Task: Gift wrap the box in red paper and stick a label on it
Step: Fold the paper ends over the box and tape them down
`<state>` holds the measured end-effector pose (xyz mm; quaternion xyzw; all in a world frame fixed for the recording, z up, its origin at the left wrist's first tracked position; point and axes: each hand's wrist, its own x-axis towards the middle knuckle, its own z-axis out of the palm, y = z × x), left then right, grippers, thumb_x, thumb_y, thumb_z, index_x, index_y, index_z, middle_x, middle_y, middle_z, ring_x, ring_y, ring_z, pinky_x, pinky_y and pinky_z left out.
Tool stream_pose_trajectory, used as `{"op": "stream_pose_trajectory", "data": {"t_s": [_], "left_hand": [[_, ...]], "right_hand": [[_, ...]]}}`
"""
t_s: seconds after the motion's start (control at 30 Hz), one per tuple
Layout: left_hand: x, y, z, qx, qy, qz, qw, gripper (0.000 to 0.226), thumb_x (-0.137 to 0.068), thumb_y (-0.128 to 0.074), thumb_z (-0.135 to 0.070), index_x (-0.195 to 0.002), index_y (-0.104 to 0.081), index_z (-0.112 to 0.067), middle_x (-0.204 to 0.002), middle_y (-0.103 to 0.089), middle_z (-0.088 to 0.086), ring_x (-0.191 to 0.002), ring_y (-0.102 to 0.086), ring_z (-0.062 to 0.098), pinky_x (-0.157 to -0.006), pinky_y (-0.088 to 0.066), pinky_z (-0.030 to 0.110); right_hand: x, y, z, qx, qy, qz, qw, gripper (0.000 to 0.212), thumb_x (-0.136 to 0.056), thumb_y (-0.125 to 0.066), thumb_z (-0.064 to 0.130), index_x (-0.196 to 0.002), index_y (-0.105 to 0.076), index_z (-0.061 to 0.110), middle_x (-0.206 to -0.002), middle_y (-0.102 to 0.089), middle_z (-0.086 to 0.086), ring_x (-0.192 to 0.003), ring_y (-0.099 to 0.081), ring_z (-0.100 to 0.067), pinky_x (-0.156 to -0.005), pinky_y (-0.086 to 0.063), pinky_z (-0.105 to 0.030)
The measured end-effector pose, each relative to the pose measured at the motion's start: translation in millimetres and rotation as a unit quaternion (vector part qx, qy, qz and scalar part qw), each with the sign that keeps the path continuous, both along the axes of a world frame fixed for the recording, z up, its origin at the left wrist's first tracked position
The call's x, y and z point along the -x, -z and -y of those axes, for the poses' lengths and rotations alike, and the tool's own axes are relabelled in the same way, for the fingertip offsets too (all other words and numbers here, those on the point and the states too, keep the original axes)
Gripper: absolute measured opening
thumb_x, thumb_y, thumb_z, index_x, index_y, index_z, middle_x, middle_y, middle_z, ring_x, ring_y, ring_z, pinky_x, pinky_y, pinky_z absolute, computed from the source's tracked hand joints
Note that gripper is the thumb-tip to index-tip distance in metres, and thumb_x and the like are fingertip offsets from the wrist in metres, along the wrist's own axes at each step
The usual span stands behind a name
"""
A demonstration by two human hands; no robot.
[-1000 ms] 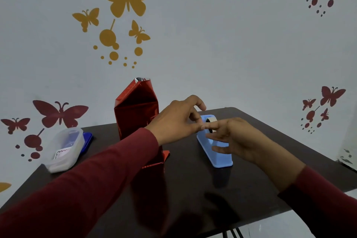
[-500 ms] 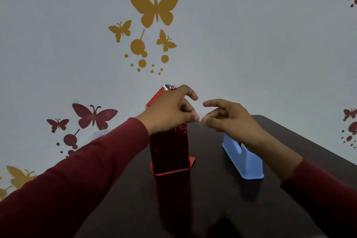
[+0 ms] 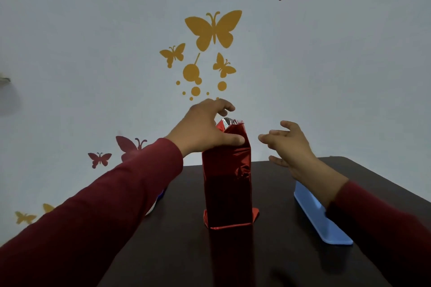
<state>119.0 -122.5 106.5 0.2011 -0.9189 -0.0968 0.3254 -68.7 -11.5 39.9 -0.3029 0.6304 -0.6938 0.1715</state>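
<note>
A tall box wrapped in shiny red paper (image 3: 227, 184) stands upright in the middle of the dark table (image 3: 275, 261). At its top the paper ends stick up loose, with the silver underside showing. My left hand (image 3: 207, 130) grips that top: the thumb lies across the front face and the fingers curl over the upper edge. My right hand (image 3: 289, 144) hovers just right of the box top, fingers spread, touching nothing. Whether any tape is on its fingers cannot be made out. No label is in view.
A light blue tape dispenser (image 3: 319, 219) sits on the table to the right of the box, partly under my right forearm. A bit of a white and blue container (image 3: 158, 200) peeks out behind my left sleeve. A wall with butterfly stickers rises behind the table.
My left hand has moved from pinching at the fingertips to gripping the box top. My right hand has opened and drawn a little to the right. The view has tilted up and shifted right.
</note>
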Motion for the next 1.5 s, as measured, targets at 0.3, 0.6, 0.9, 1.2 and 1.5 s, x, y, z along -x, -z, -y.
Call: {"op": "stream_pose_trajectory", "data": {"t_s": [0.3, 0.6, 0.9, 1.2, 1.5], "left_hand": [[27, -22, 13, -0.068, 0.070, -0.084, 0.992, 0.012, -0.089, -0.078, -0.023, -0.100, -0.081, -0.022, -0.081, -0.077, -0.006, -0.072, -0.068, -0.002, -0.068, -0.050, 0.007], [36, -38, 45, 0.045, 0.031, 0.203, 0.978, 0.077, -0.083, -0.068, 0.002, -0.143, -0.053, -0.044, -0.149, -0.046, -0.011, -0.128, -0.050, 0.016, -0.107, -0.049, 0.042], [59, -58, 50, 0.012, 0.082, 0.127, 0.988, 0.013, -0.090, -0.079, -0.022, -0.102, -0.082, -0.024, -0.103, -0.078, 0.001, -0.097, -0.068, 0.007, -0.087, -0.047, 0.024], [13, -36, 23, -0.044, 0.067, 0.145, 0.986, 0.045, -0.077, -0.078, -0.066, -0.118, -0.069, -0.050, -0.109, -0.068, -0.018, -0.093, -0.063, -0.002, -0.085, -0.050, 0.024], [-5, -9, 19, -0.035, 0.097, -0.005, 0.995, 0.009, -0.086, -0.082, -0.038, -0.093, -0.081, -0.033, -0.094, -0.075, -0.015, -0.084, -0.068, 0.001, -0.071, -0.052, 0.013]], "right_hand": [[-12, -12, 53, -0.040, -0.073, 0.088, 0.993, 0.093, -0.082, -0.078, 0.015, -0.157, -0.026, 0.030, -0.129, -0.064, -0.006, -0.115, -0.064, -0.021, -0.069, -0.054, -0.037], [-14, -7, 49, -0.002, -0.085, 0.134, 0.987, 0.072, -0.096, -0.068, 0.010, -0.157, -0.031, 0.022, -0.117, -0.064, 0.000, -0.098, -0.066, -0.016, -0.069, -0.052, -0.038], [-10, 0, 44, -0.007, -0.103, 0.150, 0.983, 0.067, -0.098, -0.059, 0.001, -0.155, -0.032, 0.023, -0.121, -0.065, -0.005, -0.103, -0.067, -0.020, -0.075, -0.059, -0.042], [-11, -5, 45, -0.019, -0.119, 0.120, 0.985, 0.069, -0.092, -0.068, 0.007, -0.152, -0.037, 0.022, -0.118, -0.065, -0.001, -0.101, -0.067, -0.016, -0.076, -0.055, -0.040], [-16, -8, 45, -0.035, -0.121, 0.098, 0.987, 0.073, -0.091, -0.072, 0.008, -0.154, -0.036, 0.018, -0.118, -0.062, -0.001, -0.098, -0.065, -0.013, -0.073, -0.057, -0.039]]}}
